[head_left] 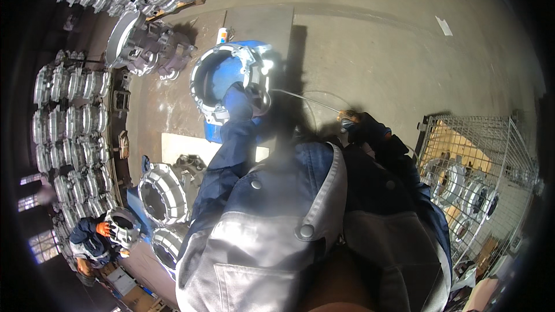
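A silver ring-shaped metal casting (199,84) stands on a blue work surface (213,132) in front of me, to the left. My left hand (255,98) is at the right-hand part of its rim; shadow and glare blur its fingers. My right hand (349,120), in a worn orange and dark glove, is closed on the end of a long thin metal rod (306,99). The rod reaches left toward the casting's right side. Its far tip is lost in the bright glare there.
A white and orange bottle (222,36) stands behind the casting. More castings (165,193) stand near left, with tall stacks (72,121) beyond. At right is a wire mesh cage (474,162) holding metal parts. A co-worker (95,240) in orange gloves handles a casting at lower left.
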Demonstrator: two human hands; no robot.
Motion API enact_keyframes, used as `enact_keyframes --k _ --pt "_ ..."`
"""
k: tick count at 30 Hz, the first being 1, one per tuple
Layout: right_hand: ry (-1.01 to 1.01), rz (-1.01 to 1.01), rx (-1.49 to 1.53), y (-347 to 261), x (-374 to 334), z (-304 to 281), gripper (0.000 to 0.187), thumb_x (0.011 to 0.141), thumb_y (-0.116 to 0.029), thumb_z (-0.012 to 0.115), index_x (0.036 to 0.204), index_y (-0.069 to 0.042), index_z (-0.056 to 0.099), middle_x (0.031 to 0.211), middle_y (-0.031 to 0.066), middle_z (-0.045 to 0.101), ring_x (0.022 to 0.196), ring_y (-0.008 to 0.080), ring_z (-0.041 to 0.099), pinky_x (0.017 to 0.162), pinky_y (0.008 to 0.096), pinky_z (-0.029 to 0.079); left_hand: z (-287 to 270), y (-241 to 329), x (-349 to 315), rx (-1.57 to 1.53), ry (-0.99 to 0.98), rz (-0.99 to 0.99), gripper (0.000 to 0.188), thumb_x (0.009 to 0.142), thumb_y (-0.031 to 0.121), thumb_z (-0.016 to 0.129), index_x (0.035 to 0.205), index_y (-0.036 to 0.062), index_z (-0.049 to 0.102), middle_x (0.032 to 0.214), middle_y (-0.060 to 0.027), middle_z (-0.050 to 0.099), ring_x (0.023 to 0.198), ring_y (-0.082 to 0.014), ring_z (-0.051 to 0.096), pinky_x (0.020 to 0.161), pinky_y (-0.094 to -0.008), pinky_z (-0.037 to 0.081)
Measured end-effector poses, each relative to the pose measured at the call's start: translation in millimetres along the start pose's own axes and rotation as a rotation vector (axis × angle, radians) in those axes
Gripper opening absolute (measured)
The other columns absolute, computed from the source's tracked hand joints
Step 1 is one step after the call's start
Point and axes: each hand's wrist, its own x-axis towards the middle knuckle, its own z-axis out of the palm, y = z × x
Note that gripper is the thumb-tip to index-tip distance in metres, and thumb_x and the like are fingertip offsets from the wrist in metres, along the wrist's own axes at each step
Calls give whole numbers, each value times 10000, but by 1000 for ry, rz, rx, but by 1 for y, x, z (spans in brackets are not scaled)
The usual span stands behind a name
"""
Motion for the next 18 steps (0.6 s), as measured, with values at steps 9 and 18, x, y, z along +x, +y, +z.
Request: enact_keyframes --k 9,18 --pt "14 -147 450 41 58 43 270 932 -210 613 1132 -29 630 980 38 683 826 84 609 761 255 504 8 -7 25 -148 -124 -140 253 838 224 680 981 16 663 811 -115 688 716 -221 644 673 -345 489" --pt "-189 211 547 -23 43 1 327 965 -301 542 1194 -68 555 829 -5 621 626 67 555 559 235 464 -27 -60 39 42 -371 46 286 819 225 641 1040 45 660 969 -179 643 854 -298 637 730 -383 531"
